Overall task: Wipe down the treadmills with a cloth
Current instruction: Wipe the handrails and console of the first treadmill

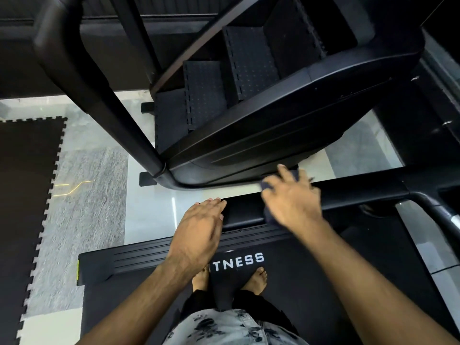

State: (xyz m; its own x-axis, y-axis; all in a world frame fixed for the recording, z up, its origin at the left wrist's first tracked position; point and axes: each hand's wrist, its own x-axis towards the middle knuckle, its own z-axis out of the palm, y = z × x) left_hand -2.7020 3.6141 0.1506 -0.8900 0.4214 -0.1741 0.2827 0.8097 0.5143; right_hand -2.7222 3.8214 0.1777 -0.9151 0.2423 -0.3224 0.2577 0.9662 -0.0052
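Observation:
I stand barefoot on a black treadmill point(311, 282) whose belt shows white letters. Its front crossbar point(361, 192) runs across the view from the middle to the right. My right hand point(291, 197) lies on a dark blue cloth point(267, 186) with spread fingers and presses it onto the crossbar. The cloth shows only at the hand's edges. My left hand point(199, 225) rests flat, fingers straight, on the left end of the same bar and holds nothing.
A black stair-climber point(249, 100) with ridged steps stands right ahead, its curved handrail point(82, 70) coming down at the left. Pale glossy floor point(99, 195) and a dark interlocking mat point(22, 207) lie to the left. A grey side rail point(433, 245) runs at the right.

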